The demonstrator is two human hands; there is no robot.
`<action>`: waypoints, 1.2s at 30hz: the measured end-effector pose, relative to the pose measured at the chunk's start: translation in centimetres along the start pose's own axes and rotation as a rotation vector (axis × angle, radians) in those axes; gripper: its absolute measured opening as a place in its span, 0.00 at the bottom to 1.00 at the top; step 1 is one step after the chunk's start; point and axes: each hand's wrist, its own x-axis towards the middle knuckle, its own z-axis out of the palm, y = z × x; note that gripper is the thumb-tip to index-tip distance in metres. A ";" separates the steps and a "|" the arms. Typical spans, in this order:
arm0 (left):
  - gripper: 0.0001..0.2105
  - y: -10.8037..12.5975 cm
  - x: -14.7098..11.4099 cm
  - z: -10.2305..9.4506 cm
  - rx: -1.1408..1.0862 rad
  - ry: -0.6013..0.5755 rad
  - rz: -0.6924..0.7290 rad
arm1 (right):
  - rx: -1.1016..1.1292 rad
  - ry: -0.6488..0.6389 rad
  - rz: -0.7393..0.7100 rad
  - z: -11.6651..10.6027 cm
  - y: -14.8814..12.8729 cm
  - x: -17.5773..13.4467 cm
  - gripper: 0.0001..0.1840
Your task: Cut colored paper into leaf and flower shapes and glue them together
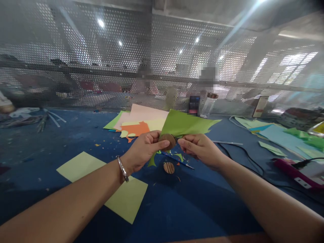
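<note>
My left hand (145,148), with a silver bangle at the wrist, pinches a round brown wooden disc (169,141) against a sheet of green paper (188,122). The thumb lies on the face of the disc. At the disc's right edge, my right hand (196,146) is closed in a pinch; a small dark thing shows at its fingertips, too hidden to name. A curved green strip hangs below the left fingers. Under the hands, a second round wooden disc (168,167) with striped grain lies on the blue table, near a thin blue stick (181,161) and green scraps.
Pale green sheets (129,199) lie under my left forearm. Pink, yellow and orange papers (136,129) are piled behind the hands. At right are blue and green papers (280,136), black cables and a magenta power strip (298,173). A perforated metal screen (113,50) stands behind.
</note>
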 end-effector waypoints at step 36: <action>0.10 0.7 -0.1 -0.2 0.026 0.046 -0.110 | -0.084 -0.051 -0.028 -0.6 -0.1 0.0 0.26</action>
